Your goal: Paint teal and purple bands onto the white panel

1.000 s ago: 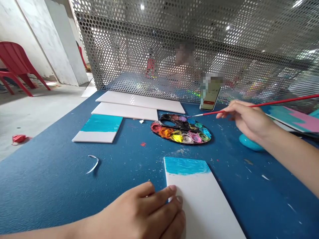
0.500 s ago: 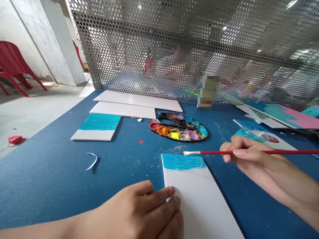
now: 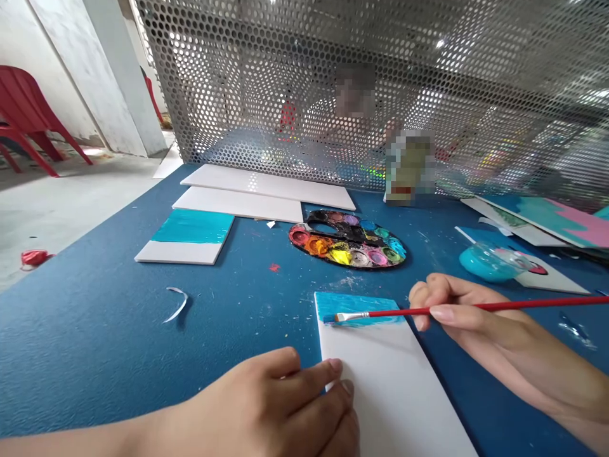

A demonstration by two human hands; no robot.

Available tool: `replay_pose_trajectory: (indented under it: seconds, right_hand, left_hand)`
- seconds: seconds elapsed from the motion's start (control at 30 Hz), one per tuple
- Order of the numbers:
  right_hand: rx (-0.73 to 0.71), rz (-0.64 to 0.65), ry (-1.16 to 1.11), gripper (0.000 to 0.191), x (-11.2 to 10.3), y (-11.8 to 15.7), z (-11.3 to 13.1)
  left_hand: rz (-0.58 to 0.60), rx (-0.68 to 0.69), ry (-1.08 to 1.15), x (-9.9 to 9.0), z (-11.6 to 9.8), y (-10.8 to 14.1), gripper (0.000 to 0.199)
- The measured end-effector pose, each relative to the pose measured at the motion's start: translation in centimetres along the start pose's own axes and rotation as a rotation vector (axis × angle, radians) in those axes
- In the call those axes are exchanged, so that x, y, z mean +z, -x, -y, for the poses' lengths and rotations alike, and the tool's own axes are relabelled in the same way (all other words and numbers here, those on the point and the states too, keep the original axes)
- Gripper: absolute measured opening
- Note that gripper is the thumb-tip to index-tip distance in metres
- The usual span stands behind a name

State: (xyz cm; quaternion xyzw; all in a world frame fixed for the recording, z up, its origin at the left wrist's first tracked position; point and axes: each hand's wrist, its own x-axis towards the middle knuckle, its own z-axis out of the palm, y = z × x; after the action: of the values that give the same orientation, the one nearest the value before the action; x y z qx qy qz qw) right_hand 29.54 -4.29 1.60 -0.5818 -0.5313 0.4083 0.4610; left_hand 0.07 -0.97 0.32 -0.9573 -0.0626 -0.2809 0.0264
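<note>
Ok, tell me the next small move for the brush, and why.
Probably a light sideways stroke with the brush in the right hand, along the lower edge of the blue band. The bristles are at that edge, which looks streaky and uneven above bare white, and the left hand rests on the board.

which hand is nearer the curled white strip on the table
Left. The left hand rests on the white board, to the right of the curled white strip and closer to the camera; the right hand, holding the red paintbrush, is much farther right.
</note>
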Motion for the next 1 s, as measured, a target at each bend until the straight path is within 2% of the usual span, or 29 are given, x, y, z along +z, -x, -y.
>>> replay_pose_trajectory:
  seconds: [0.1, 0.23, 0.33, 0.43, 0.53, 0.67, 0.87, 0.93, 1.0]
  right_hand:
    - [0.001, 0.000, -0.005, 0.023, 0.19, -0.15, 0.00]
    - [-0.011, 0.010, 0.011, 0.024, 0.32, -0.23, 0.04]
    - [-0.026, 0.013, 0.026, 0.025, 0.43, -0.11, 0.21]
    - [-0.031, 0.013, 0.026, 0.025, 0.55, -0.06, 0.32]
    - [-0.030, 0.013, 0.012, 0.024, 0.52, -0.13, 0.24]
    - [-0.018, 0.009, -0.012, 0.022, -0.03, -0.13, -0.01]
    - [-0.008, -0.007, -0.033, 0.021, 0.05, -0.06, 0.14]
    - [-0.007, 0.009, -0.025, 0.021, 0.37, -0.12, 0.27]
    - [0.003, 0.015, -0.020, 0.021, 0.40, -0.14, 0.29]
  left_hand:
    - [-0.049, 0.016, -0.024, 0.36, 0.06, 0.28, 0.051]
    - [-0.020, 0.037, 0.002, 0.88, 0.19, 0.74, 0.049]
    - [-0.034, 0.023, -0.002, 0.64, 0.20, 0.48, 0.047]
    - [0.009, -0.005, 0.003, 0.14, 0.17, -0.01, 0.039]
    - [-0.008, 0.014, 0.000, -0.08, 0.13, -0.10, 0.043]
    - [-0.010, 0.008, -0.003, 0.01, -0.03, 0.27, 0.051]
    - [-0.030, -0.008, -0.011, 0.58, -0.14, 0.30, 0.038]
    - [-0.058, 0.011, -0.010, 0.58, -0.16, 0.27, 0.039]
    - [-0.028, -0.009, -0.002, 0.44, -0.16, 0.24, 0.041]
